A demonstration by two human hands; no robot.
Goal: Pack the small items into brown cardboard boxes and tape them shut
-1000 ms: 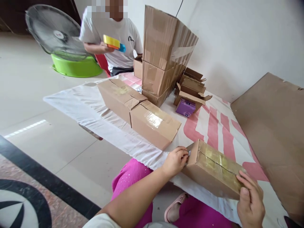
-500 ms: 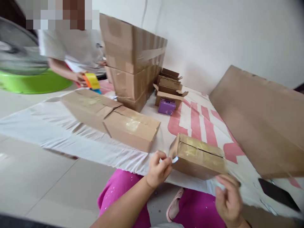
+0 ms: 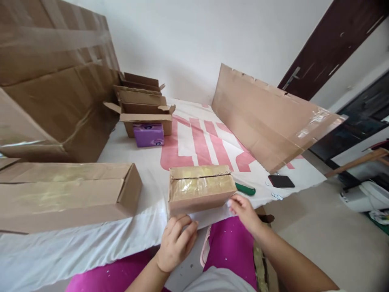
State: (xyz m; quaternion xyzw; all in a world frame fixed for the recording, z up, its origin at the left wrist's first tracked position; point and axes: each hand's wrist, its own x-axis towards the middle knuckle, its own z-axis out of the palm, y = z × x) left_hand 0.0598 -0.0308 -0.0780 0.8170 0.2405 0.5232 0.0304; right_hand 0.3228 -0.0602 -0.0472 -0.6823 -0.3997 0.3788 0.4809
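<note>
In front of me a small taped cardboard box lies at the table's near edge, yellowish tape along its closed top seam. My left hand is just below the box's front left corner, fingers curled in; whatever they hold, if anything, is hidden. By the lower right corner, my right hand pinches a small whitish piece, too small to name, between thumb and fingertips. A green-handled tool lies right of the box, partly behind it.
A longer taped box lies to the left, with large stacked cartons behind. Open boxes and a purple box stand farther back. A cardboard sheet leans at right, near a phone and small white-blue strips.
My view has swung right, so the co-worker is out of sight. Both hands have moved in close to the small box's front corners. The blue-white strip at my left fingers no longer shows.
</note>
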